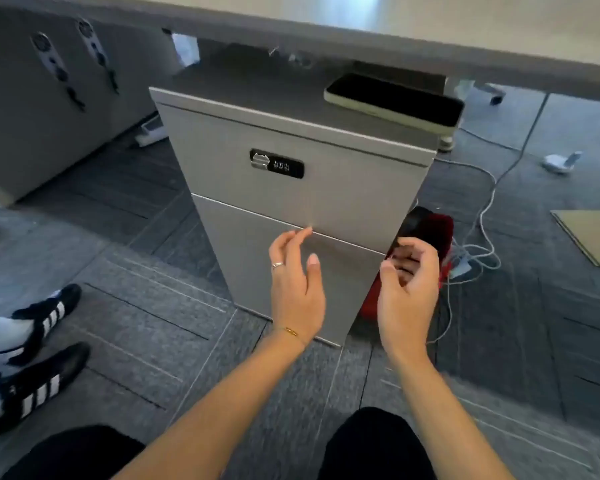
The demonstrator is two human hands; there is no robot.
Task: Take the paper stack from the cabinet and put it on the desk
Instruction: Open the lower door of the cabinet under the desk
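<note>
Against the cabinet (291,174), the left hand (297,289) is the nearer: its grip is spread and empty, one fingertip at the horizontal seam above the lower drawer (291,268). The right hand (409,289) hangs off the cabinet's right edge, its grip loosely curled on nothing. The paper stack is out of sight, presumably behind the shut drawers, well below the table (430,26).

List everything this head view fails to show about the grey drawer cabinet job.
- Paper stack: unseen; both drawers of the grey metal cabinet are closed.
- Black combination lock: digits too small and blurred.
- Pale desk: top cut off by the upper edge.
- Red object: mostly hidden behind the cabinet and right hand.
</note>
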